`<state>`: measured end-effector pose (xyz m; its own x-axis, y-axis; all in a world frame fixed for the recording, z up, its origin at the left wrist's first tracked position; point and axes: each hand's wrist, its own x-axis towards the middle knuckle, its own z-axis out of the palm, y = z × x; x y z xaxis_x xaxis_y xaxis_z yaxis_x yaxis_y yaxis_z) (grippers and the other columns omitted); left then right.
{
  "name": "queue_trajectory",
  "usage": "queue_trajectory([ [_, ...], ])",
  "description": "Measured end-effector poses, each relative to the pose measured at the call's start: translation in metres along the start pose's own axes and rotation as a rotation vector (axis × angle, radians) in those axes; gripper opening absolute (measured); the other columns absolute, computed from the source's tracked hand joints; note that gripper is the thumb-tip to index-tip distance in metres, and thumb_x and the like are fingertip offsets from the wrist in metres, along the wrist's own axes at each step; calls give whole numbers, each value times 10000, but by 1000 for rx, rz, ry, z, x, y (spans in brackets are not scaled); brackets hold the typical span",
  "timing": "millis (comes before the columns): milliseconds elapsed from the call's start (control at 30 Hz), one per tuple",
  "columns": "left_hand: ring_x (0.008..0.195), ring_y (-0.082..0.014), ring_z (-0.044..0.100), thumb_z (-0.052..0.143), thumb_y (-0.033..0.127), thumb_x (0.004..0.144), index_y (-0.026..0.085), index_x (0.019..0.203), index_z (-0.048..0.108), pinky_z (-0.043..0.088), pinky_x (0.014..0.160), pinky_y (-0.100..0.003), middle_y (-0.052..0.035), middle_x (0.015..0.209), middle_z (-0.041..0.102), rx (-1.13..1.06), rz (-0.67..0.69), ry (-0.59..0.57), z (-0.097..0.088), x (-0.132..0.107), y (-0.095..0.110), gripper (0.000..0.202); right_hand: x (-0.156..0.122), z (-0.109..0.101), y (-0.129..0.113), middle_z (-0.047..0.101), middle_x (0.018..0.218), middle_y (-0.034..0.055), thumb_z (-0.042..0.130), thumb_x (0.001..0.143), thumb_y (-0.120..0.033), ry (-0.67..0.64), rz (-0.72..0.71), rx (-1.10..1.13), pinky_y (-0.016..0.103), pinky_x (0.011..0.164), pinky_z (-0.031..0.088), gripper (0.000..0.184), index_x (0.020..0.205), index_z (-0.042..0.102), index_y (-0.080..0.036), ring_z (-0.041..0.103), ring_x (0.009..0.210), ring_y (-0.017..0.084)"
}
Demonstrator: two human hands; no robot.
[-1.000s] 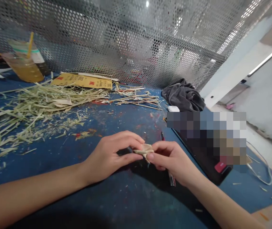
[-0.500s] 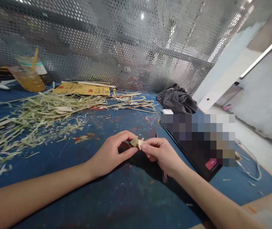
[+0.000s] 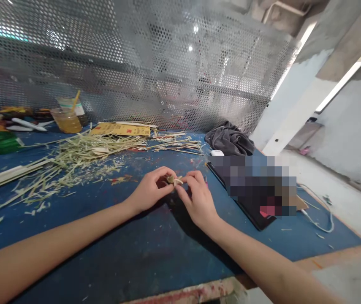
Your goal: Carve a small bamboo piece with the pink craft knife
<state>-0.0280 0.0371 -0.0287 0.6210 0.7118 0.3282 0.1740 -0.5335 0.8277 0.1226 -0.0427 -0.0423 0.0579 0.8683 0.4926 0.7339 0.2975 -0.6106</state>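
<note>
Between my two hands, over the blue tabletop (image 3: 120, 253), is a small piece of folded pale and olive plant strip (image 3: 178, 181). My left hand (image 3: 151, 189) pinches its olive side between thumb and forefinger. On the pale side, the thumb and fingers of my right hand (image 3: 199, 202) are closed on the strip. Fingertips cover parts of the piece, so its exact form is hard to make out.
Shredded plant strips (image 3: 72, 152) and yellow sandpaper (image 3: 120, 128) lie at the back left, near thin sticks (image 3: 180, 145). A cup of amber drink (image 3: 68, 120) stands behind. To the right are a dark cloth (image 3: 229, 139), a white case (image 3: 216, 153) and a black tablet-like slab (image 3: 246, 213), partly blurred out.
My right hand has turned, its fingers now higher and its back more upright. Both hands still hold the folded piece. The camera view has shifted, showing more of the table's left side and front edge.
</note>
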Motion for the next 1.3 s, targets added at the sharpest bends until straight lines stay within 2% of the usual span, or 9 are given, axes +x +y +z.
queue_trajectory([
  [100, 781, -149, 553, 574, 319, 815, 163, 868, 597, 464, 698, -245, -12, 854, 584, 13, -9, 20, 1, -2, 2, 167, -2, 1, -2, 536, 1090, 92, 470, 952, -345, 11, 49, -26, 353, 791, 475, 220, 1032, 603, -188, 581, 945, 214],
  [233, 744, -134, 510, 556, 303, 824, 166, 838, 577, 415, 666, -223, 13, 807, 545, 45, -18, 25, 1, -4, 4, 139, 3, -7, 5, 534, 1141, 114, 569, 891, -352, 16, 111, 64, 351, 756, 468, 355, 1202, 553, -180, 572, 949, 228],
  [400, 700, -117, 447, 562, 274, 786, 164, 758, 535, 359, 637, -215, 34, 745, 484, 78, -28, -30, 0, -6, 3, 117, 13, -21, 14, 620, 841, 27, 645, 826, -209, -195, -22, 294, 259, 660, 423, 138, 954, 686, -176, 557, 745, 145],
  [533, 646, -106, 445, 560, 302, 765, 163, 765, 535, 370, 593, -206, 43, 695, 484, 26, -58, -139, -1, -7, 0, 141, 14, -28, 14, 618, 852, 20, 659, 824, -211, -303, -56, 323, 250, 637, 402, 203, 1021, 698, -182, 528, 718, 129],
  [633, 624, -104, 450, 585, 315, 749, 157, 789, 554, 366, 571, -204, 42, 676, 508, 1, -85, -172, 0, -9, -3, 166, 11, -29, 12, 632, 854, 25, 625, 854, -217, -361, -48, 310, 269, 693, 416, 151, 976, 713, -204, 551, 776, 148],
  [800, 579, -89, 415, 596, 277, 704, 152, 760, 566, 323, 530, -194, 50, 626, 494, 4, -105, -172, 1, -11, -2, 140, 6, -28, 13, 606, 766, 11, 668, 805, -289, -354, 46, 307, 262, 588, 369, 107, 843, 719, -204, 497, 653, 131],
  [900, 578, -86, 408, 606, 239, 660, 155, 699, 555, 311, 528, -195, 50, 632, 494, 18, -92, -179, 0, -11, 1, 105, 5, -27, 13, 595, 759, 2, 700, 755, -307, -378, 113, 353, 258, 582, 377, 121, 802, 694, -196, 499, 647, 127],
  [1067, 594, -85, 401, 638, 235, 600, 167, 609, 477, 315, 550, -198, 60, 624, 464, -19, -58, -244, -3, -9, 3, 176, 5, -26, 10, 557, 732, -11, 711, 769, -328, -402, 74, 459, 245, 590, 383, 143, 758, 682, -188, 488, 652, 117],
  [1300, 577, -80, 365, 609, 308, 657, 180, 631, 416, 290, 525, -196, 68, 613, 421, -80, -81, -248, -3, -10, 4, 233, 1, -19, 8, 592, 711, -6, 759, 730, -309, -240, 85, 534, 247, 556, 374, 112, 758, 725, -205, 482, 601, 111],
])
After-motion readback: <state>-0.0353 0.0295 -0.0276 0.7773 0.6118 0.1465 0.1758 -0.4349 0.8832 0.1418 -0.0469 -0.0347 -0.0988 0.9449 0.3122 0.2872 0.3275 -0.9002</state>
